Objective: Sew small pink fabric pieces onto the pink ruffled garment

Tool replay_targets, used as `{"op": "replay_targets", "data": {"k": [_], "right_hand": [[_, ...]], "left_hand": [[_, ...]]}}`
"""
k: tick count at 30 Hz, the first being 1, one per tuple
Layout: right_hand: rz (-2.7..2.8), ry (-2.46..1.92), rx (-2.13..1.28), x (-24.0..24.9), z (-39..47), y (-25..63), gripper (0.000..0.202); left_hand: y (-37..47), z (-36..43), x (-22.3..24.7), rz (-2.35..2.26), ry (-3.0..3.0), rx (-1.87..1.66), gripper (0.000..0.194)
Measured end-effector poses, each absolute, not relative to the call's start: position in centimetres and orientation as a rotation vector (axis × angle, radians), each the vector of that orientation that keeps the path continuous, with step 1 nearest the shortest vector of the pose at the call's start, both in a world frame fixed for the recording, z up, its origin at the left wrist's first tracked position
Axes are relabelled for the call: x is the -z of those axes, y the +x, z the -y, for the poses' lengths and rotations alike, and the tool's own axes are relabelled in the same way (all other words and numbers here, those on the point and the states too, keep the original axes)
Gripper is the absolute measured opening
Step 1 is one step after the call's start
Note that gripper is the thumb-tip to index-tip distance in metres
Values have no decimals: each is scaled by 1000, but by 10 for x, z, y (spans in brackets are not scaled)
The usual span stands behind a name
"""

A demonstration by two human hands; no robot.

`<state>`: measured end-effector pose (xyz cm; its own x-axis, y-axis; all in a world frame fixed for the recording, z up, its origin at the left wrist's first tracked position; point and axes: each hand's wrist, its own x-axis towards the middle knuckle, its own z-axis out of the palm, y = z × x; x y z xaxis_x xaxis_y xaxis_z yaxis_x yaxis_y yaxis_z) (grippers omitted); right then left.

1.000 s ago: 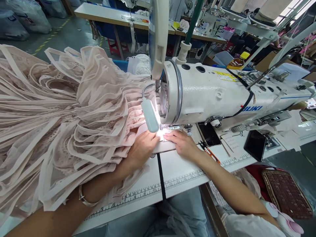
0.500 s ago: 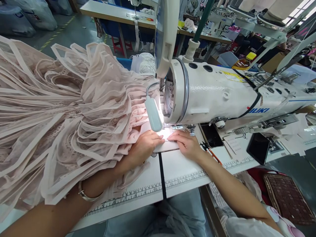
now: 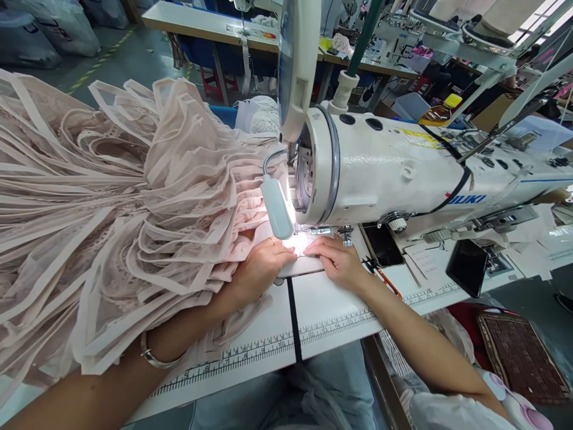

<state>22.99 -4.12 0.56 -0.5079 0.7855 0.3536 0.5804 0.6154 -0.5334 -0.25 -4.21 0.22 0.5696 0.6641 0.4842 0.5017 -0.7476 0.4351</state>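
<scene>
Pressing flat, the left hand [image 3: 257, 269] and right hand [image 3: 338, 261] pin pink fabric [image 3: 188, 197] between them under the sewing machine [image 3: 394, 173].

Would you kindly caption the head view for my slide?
Both hands, left hand and right hand, press pale pink mesh fabric flat under a white sewing machine.

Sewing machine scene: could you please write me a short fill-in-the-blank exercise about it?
1. Both hands press the pale pink fabric flat under the white sewing ____.
2. The left hand has a bracelet on its ____.
3. The small scissors lie beside the ____ hand.
4. A ruler is printed along the table's ____ edge.

Missing words: machine; wrist; right; front
</scene>
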Motion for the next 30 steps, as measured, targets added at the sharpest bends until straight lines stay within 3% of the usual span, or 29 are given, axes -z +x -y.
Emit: {"op": "replay_targets", "data": {"k": [17, 30], "right_hand": [[2540, -988, -177, -6, 44, 235, 45], [2601, -1092, -165, -11, 44, 232, 51]], "left_hand": [[0, 48, -7, -1139, 2752, -622, 26], [1, 47, -10, -1190, 2747, -580, 29]]}}
